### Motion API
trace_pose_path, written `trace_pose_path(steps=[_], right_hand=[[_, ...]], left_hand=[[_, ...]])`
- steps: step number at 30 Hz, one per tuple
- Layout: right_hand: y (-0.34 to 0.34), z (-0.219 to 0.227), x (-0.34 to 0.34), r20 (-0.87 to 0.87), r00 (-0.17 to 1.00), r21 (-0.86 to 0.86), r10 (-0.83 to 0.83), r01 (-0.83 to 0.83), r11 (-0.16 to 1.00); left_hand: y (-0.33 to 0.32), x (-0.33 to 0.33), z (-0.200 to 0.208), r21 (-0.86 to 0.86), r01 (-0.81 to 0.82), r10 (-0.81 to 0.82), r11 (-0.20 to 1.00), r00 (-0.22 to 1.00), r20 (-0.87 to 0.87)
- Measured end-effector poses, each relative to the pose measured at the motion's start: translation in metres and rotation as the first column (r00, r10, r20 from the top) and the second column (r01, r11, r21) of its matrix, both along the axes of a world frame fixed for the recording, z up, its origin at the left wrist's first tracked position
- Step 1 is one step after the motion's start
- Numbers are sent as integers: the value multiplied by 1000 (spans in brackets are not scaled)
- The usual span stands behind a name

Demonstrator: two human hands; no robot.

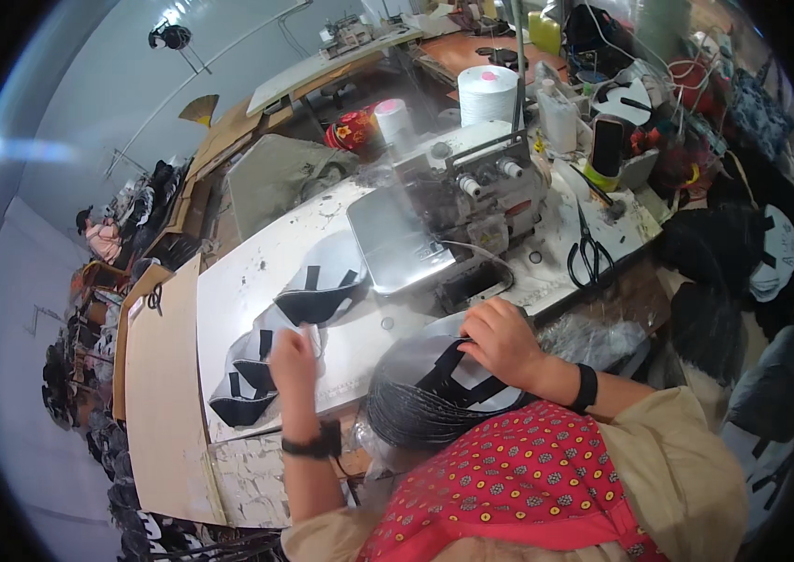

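Note:
A thick stack of black-and-white fabric pieces [395, 405] lies at the front edge of the sewing table, against my apron. My right hand [502, 345] pinches the black edge of a top piece of it between thumb and fingers. My left hand [294, 367] is closed and raised beside several separate pieces on the table; its curled fingers hide whatever they may hold. Among those pieces, one with a black pocket-like end [317, 298] lies farther back, and another black-ended piece [243, 408] is near the left edge. An overlock sewing machine [495, 201] stands beyond my right hand.
Black scissors [590, 253] lie right of the machine. White thread cones [489, 94] stand behind it. A phone [608, 140] leans upright at the back right. A cardboard-coloured board [164, 393] borders the table's left side. Dark fabric bundles [715, 248] are piled at the right.

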State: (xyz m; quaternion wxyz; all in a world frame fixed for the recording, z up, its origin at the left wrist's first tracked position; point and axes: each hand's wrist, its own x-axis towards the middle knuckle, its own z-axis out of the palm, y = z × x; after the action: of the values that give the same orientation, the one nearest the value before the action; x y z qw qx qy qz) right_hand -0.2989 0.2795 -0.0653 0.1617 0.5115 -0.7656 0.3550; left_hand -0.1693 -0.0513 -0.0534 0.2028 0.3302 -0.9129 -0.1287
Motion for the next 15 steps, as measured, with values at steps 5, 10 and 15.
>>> trace_pose_path(steps=[5, 10, 15], right_hand=[[-8, -15, -10, 23, 1000, 33, -8, 7, 999], [-24, 23, -34, 131, 991, -149, -10, 30, 988], [-40, 70, -98, 168, 833, -90, -527, 545, 834]], left_hand=[[65, 78, -84, 690, 319, -478, 650, 877, 45], [126, 82, -81, 827, 477, -79, 297, 875, -477], [132, 69, -54, 642, 182, -39, 745, 972, -230]])
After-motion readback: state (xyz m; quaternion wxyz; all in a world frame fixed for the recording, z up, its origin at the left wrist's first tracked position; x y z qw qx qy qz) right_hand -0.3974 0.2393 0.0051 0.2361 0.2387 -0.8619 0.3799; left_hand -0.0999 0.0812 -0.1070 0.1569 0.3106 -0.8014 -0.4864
